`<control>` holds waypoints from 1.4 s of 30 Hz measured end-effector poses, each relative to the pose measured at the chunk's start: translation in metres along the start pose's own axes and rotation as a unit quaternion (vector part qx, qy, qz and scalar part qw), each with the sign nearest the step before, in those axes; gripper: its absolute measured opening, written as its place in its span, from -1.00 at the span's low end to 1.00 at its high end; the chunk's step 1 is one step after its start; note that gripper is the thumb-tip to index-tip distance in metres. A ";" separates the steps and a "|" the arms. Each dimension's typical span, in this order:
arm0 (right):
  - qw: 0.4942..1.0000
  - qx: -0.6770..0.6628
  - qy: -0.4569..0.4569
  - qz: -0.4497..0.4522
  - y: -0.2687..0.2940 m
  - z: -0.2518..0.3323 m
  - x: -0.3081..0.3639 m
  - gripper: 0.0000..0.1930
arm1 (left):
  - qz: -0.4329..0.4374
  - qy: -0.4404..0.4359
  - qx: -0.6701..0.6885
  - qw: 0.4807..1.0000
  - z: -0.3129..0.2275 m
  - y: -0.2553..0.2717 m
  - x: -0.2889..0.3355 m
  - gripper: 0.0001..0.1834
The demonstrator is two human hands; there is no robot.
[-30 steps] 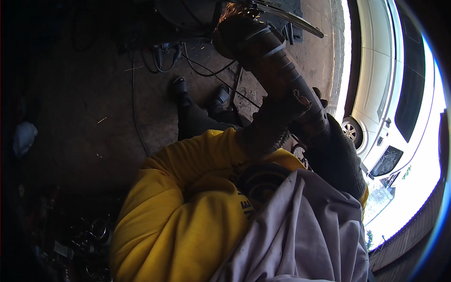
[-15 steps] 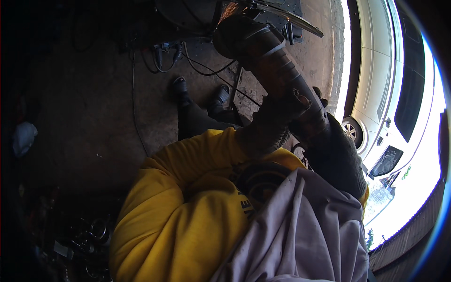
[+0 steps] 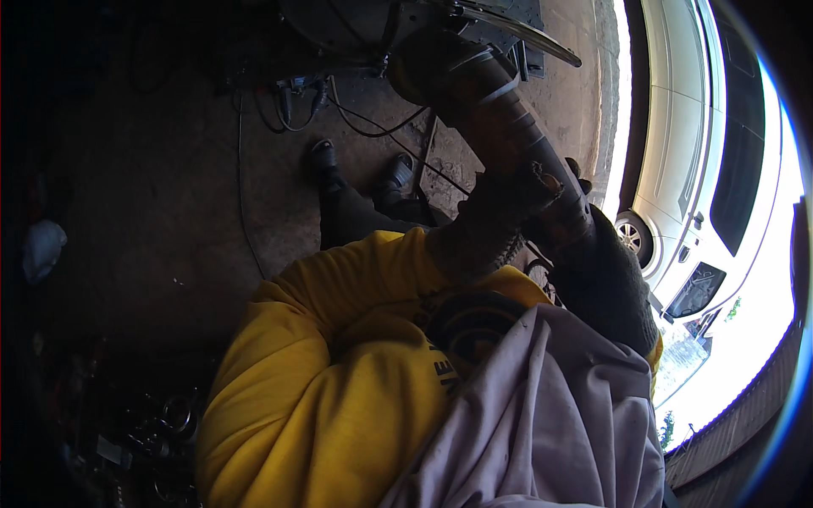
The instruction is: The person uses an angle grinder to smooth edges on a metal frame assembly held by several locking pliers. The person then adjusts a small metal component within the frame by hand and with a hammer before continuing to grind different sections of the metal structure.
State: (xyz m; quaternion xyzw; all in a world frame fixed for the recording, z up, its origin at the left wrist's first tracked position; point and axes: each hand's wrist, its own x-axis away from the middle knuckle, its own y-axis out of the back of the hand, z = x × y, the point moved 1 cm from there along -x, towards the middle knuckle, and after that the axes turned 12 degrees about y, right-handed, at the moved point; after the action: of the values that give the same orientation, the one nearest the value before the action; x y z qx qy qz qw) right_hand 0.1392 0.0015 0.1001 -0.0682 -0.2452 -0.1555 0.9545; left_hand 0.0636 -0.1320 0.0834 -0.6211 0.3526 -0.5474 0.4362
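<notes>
An angle grinder (image 3: 500, 118) with a dark, worn body slants across the upper middle, its head up and to the left. My left hand (image 3: 500, 207), in a dark, frayed glove, is wrapped round the middle of the body from the left. My right hand (image 3: 597, 275), gloved too, grips the rear end lower down on the right. The grinder's head lies against the edge of a dark work stand (image 3: 339, 25); its disc is hidden. Just beyond the head, a bent metal rod (image 3: 525, 34) juts to the right.
Cables (image 3: 373, 131) trail over the concrete floor (image 3: 195, 203) below the stand. My sandalled feet (image 3: 394, 172) stand near them. A white bundle (image 3: 42, 250) lies at far left, with metal odds and ends (image 3: 174, 415) at lower left. Outside on the right is a white vehicle (image 3: 677, 110).
Orange sparks at the grinder's head have gone. The head has shifted very slightly to the right and down; both hands keep their hold.
</notes>
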 end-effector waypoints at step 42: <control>0.995 -0.090 0.033 -0.038 0.032 -0.074 -0.008 -0.55 | 0.097 -0.008 0.031 0.995 0.000 0.014 -0.006 -0.62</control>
State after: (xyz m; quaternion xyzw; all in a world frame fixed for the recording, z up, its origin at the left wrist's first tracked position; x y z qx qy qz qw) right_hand 0.1758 0.0185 0.0301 -0.1391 -0.2006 -0.2154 0.9455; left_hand 0.0635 -0.1317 0.0680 -0.5751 0.3904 -0.5080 0.5087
